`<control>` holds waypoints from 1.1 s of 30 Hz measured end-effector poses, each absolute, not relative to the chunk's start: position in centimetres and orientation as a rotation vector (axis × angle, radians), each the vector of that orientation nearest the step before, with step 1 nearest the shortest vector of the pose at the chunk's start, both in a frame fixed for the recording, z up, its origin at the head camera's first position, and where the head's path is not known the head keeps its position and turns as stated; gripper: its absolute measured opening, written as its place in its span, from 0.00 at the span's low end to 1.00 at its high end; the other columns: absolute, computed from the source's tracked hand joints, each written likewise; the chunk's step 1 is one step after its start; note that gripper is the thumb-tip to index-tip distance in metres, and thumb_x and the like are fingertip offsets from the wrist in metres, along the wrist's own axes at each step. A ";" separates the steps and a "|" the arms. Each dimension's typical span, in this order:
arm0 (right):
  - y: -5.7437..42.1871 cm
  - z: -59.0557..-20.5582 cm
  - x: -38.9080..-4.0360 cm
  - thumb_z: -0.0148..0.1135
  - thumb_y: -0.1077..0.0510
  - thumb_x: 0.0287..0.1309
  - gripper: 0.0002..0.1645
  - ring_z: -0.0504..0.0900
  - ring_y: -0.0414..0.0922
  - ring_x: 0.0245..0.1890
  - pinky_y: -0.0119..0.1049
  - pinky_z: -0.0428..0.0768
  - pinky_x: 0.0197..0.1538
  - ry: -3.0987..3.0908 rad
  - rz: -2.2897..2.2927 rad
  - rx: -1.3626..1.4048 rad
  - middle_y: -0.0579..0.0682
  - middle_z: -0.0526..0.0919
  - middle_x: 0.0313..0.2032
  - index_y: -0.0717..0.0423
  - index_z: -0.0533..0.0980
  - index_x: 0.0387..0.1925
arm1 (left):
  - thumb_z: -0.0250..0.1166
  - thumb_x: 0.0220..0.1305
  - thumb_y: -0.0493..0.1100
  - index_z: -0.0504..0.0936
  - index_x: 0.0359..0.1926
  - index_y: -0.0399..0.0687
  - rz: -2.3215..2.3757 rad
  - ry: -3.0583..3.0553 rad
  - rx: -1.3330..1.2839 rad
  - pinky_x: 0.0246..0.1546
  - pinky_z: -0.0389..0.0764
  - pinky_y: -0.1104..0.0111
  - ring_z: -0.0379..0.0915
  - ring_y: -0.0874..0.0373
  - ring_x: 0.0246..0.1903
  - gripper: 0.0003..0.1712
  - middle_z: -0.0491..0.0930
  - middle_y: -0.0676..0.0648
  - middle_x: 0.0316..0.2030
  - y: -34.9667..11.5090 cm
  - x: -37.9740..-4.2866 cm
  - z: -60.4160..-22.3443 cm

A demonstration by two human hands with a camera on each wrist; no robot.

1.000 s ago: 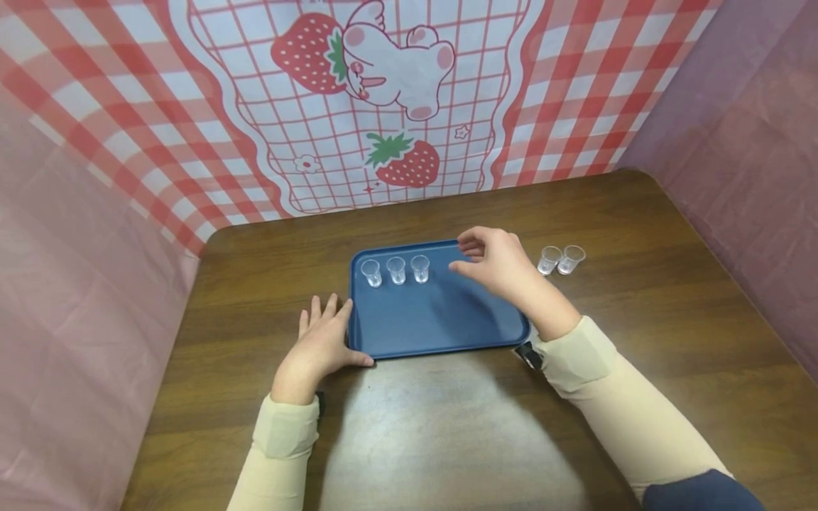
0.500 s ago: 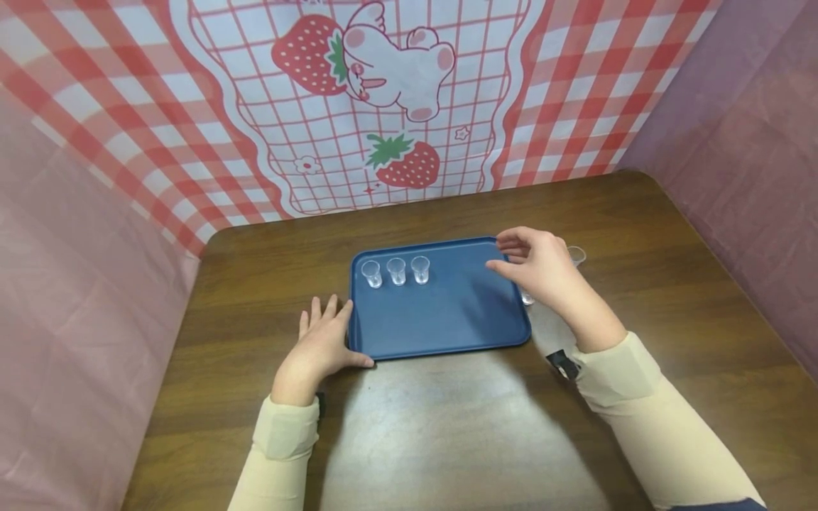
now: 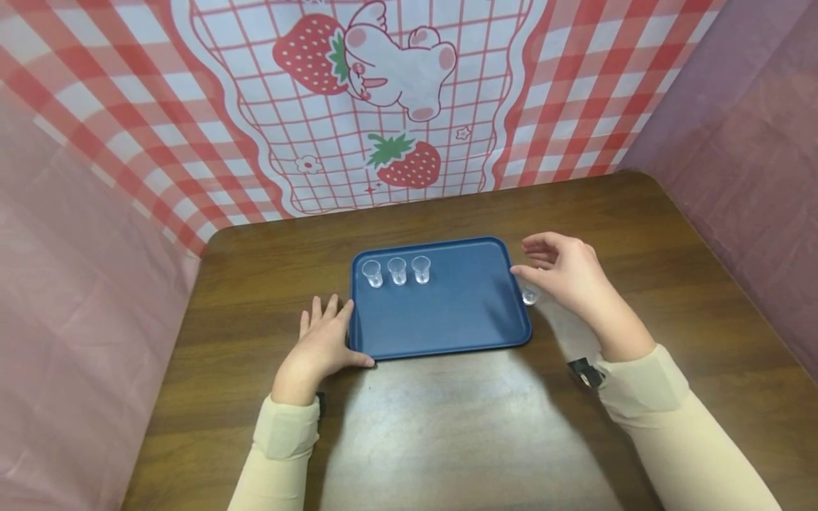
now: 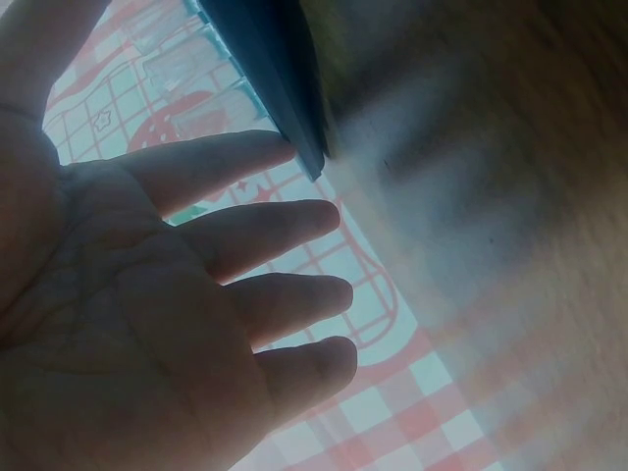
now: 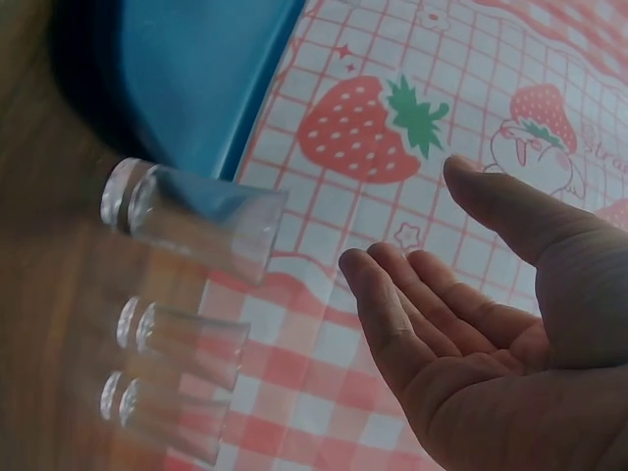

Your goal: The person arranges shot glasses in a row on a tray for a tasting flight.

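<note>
A blue tray (image 3: pixel 441 316) lies on the table with three small clear cups standing in a row near its far left corner; the middle cup (image 3: pixel 397 272) shows well. My left hand (image 3: pixel 319 348) has its fingers spread at the tray's left edge, thumb by the near corner. Just past the right edge, my right hand (image 3: pixel 569 277) hovers with loosely bent fingers and holds nothing. Beneath it a clear cup (image 3: pixel 530 296) stands beside the tray, partly covered. In the right wrist view that nearer cup (image 5: pixel 201 216) and two more cups, including the lowest cup (image 5: pixel 167 417), stand upright.
The brown wooden table (image 3: pixel 434 433) extends around the tray. Behind it hangs a red and white checked cloth (image 3: pixel 575 92) with strawberries. Pink curtains close off the left and right sides.
My right hand has moved right, from above the tray to beyond its right edge. It now hides the two cups farther right. My left hand has stayed in place.
</note>
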State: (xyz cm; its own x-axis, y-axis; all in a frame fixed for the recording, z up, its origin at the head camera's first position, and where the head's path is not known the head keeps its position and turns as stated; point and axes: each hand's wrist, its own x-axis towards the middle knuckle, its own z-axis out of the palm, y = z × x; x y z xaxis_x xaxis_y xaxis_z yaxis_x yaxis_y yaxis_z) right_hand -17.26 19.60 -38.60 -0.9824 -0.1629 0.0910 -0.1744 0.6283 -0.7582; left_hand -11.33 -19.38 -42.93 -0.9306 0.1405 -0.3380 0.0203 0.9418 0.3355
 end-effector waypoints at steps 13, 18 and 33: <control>21.2 -39.5 -16.6 0.79 0.52 0.55 0.37 0.81 0.62 0.55 0.55 0.79 0.55 -2.928 1.273 0.245 0.67 0.80 0.55 0.70 0.75 0.59 | 0.84 0.41 0.62 0.56 0.78 0.38 0.465 2.741 0.127 0.71 0.34 0.39 0.27 0.28 0.75 0.71 0.45 0.28 0.76 -19.4 -11.3 -43.1; 21.7 -39.8 -16.6 0.79 0.53 0.54 0.38 0.81 0.63 0.55 0.55 0.79 0.55 -2.965 1.258 0.249 0.69 0.80 0.54 0.71 0.75 0.58 | 0.84 0.41 0.62 0.56 0.79 0.38 0.466 2.742 0.125 0.71 0.33 0.39 0.27 0.29 0.75 0.71 0.45 0.28 0.77 -19.4 -11.3 -43.1; 22.1 -41.7 -16.9 0.79 0.55 0.53 0.36 0.83 0.62 0.50 0.57 0.78 0.54 -3.049 1.180 0.258 0.68 0.83 0.50 0.73 0.76 0.56 | 0.84 0.41 0.63 0.56 0.79 0.38 0.467 2.744 0.125 0.71 0.33 0.39 0.27 0.28 0.75 0.72 0.45 0.28 0.77 -19.5 -11.4 -43.1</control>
State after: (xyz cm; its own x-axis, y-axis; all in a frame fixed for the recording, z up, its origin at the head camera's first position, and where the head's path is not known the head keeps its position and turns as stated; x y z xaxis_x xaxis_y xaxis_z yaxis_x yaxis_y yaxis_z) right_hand -16.90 22.15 -41.70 -0.9782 -0.1952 -0.0716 -0.0962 0.7300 -0.6766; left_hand -11.36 -19.45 -43.11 -0.9335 0.1442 -0.3282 0.0276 0.9417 0.3353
